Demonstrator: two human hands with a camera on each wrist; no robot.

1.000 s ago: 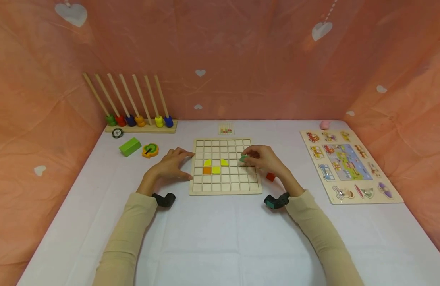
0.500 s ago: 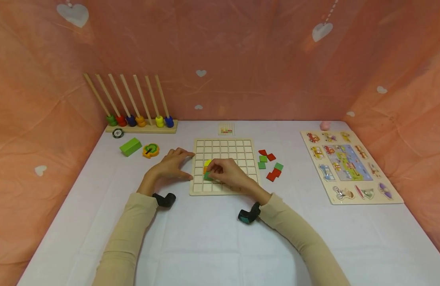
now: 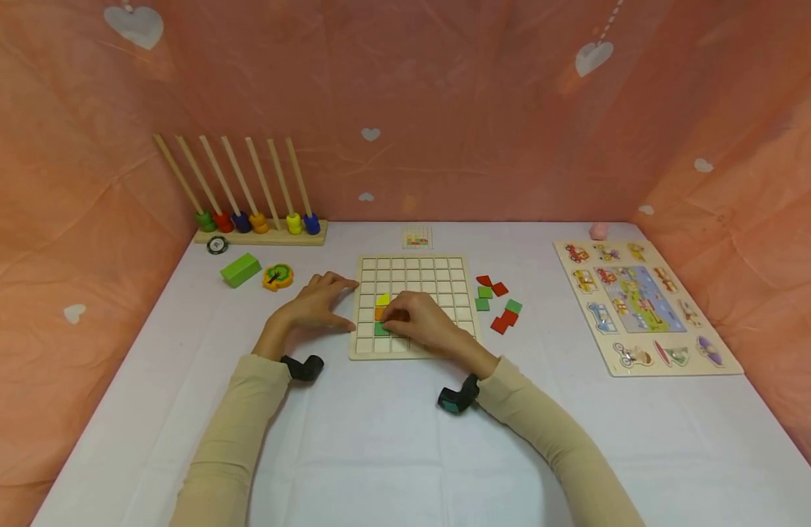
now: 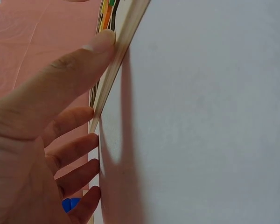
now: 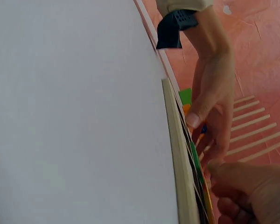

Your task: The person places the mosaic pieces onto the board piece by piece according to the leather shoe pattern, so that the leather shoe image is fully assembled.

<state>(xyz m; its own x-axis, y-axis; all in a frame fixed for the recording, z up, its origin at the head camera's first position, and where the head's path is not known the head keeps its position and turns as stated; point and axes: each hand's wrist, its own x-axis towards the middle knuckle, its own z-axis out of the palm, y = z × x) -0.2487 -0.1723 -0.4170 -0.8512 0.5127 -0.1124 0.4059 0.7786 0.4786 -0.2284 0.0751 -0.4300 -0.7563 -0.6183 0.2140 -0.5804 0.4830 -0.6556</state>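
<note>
The right hand (image 3: 419, 318) rests over the lower left part of the wooden grid board (image 3: 438, 272), its fingers (image 3: 394, 316) curled down onto a green tile (image 3: 381, 329) lying in a cell just below the orange tile (image 3: 379, 313) and yellow tile (image 3: 383, 299); whether they pinch it or only press it cannot be told. The left hand (image 3: 315, 301) lies on the desk (image 3: 379, 439) with fingers relaxed and spread, thumb and fingertips touching the board's left edge. Loose red and green tiles (image 3: 499, 304) lie on the desk just right of the board.
</note>
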